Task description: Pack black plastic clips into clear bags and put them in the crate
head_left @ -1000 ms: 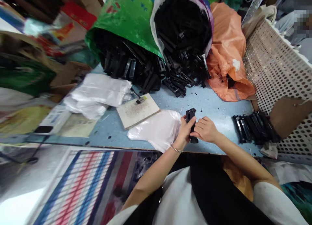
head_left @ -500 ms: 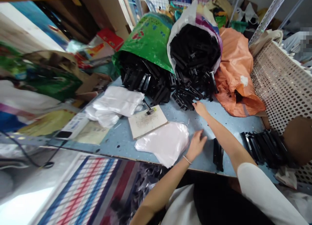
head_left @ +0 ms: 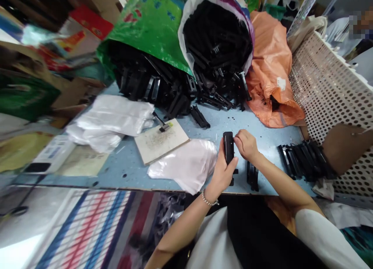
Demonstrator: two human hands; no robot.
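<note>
My left hand (head_left: 222, 169) is closed around a long black plastic part (head_left: 229, 146), held tilted upward above the table's front area. My right hand (head_left: 247, 145) is beside its upper end, fingers curled and fingertips pressed at the part's right edge; what lies inside that pinch is hidden. Below my hands more black parts (head_left: 252, 176) lie near the table's front edge, partly covered by my left hand. A white plastic bag stack (head_left: 185, 164) lies just left of my left hand.
Black parts spill from a green sack (head_left: 151, 28) and a white sack (head_left: 186, 51). An orange sack (head_left: 271, 67) and a perforated basket (head_left: 326, 86) stand right, near a row of black parts (head_left: 305, 160). A board (head_left: 161, 141) and more white bags (head_left: 113, 115) lie left.
My right hand has drawn back from the pile toward my body. My left hand, empty before, now holds a black plastic part, and both hands have come together. The view has shifted.
</note>
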